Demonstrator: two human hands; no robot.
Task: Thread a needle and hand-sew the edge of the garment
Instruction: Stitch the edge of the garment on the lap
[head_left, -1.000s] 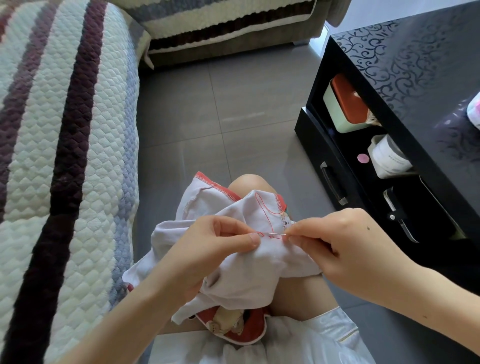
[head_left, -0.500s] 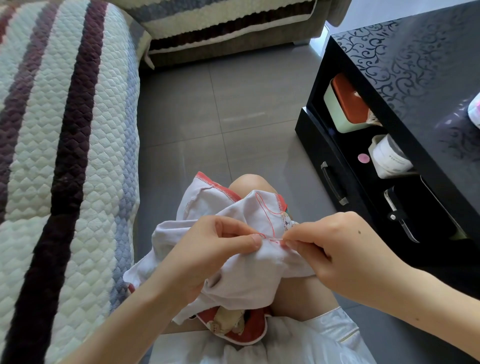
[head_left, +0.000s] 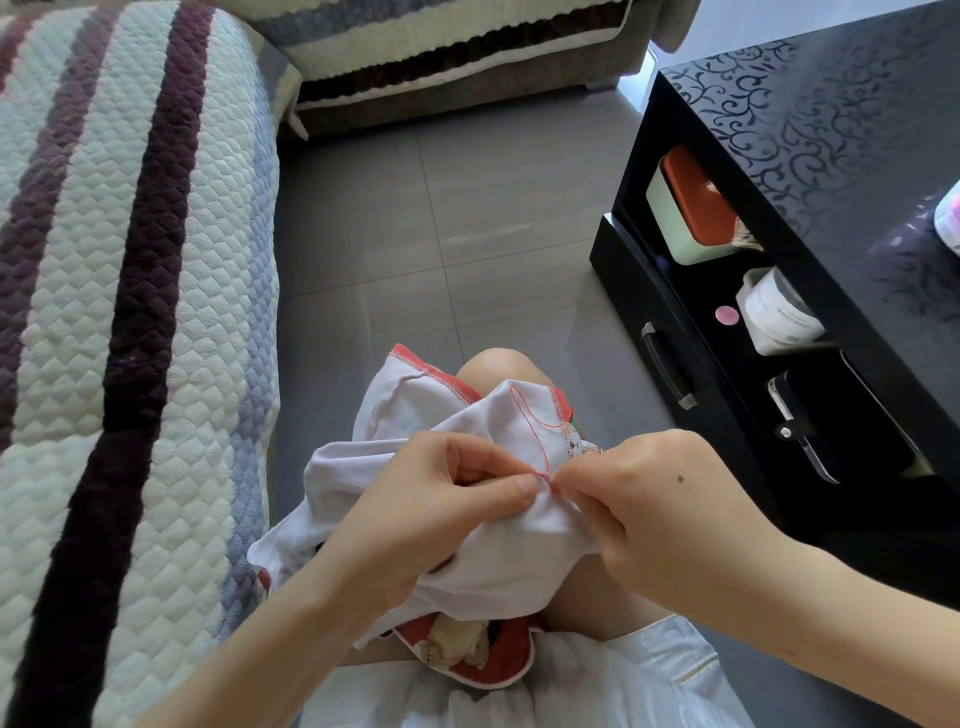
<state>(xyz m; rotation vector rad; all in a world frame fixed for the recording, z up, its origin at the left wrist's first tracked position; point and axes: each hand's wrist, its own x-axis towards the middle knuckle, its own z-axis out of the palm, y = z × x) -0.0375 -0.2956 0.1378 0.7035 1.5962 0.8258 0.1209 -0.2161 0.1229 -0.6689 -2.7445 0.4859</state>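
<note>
Head view: garment (head_left: 511, 558) between fingers (head_left: 523, 486)

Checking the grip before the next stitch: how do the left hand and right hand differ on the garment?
The left hand grips a bunched fold of the garment, thumb flat on top; the right hand only pinches its edge with fingertips, where the red thread ends. No needle shows. Both meet at one spot.
</note>
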